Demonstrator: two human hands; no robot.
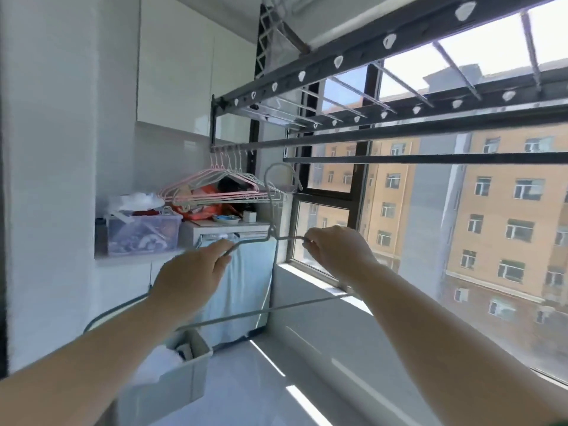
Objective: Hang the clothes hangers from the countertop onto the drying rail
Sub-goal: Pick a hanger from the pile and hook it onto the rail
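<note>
Left fingers [223, 249] pinched on the hanger [271, 210] at its left shoulder, thumb and forefinger closed on the wire; right fingers [311, 241] curled tight round the right shoulder, close to the neck; so the left hand [189, 273] and the right hand [336, 250] both hold the one grey wire hanger in the air, arms stretched forward; its neck stands upright between the hands, its bottom bar slants from low left up toward the right forearm; the hook is at the top, just below and beside the left end of the rail [430, 158], not over it; whether hook and rail touch cannot be told; behind, a back rail [307, 142] carries a bunch of pink and white hangers [215, 192] at its left end, hooks close together; above both runs a dark rack [338, 67] with a row of white pegs; under the arms lies the white tabletop [307, 358], striped with sunlight; a grey bin [187, 368] sits low at the left, a pale blue cloth [246, 287] hangs beyond it; a clear box [143, 233] full of small things stands on a ledge by the wall, below a white cabinet [175, 72]; the window [362, 198] fills the right side, with an orange building [498, 216] outside
</note>
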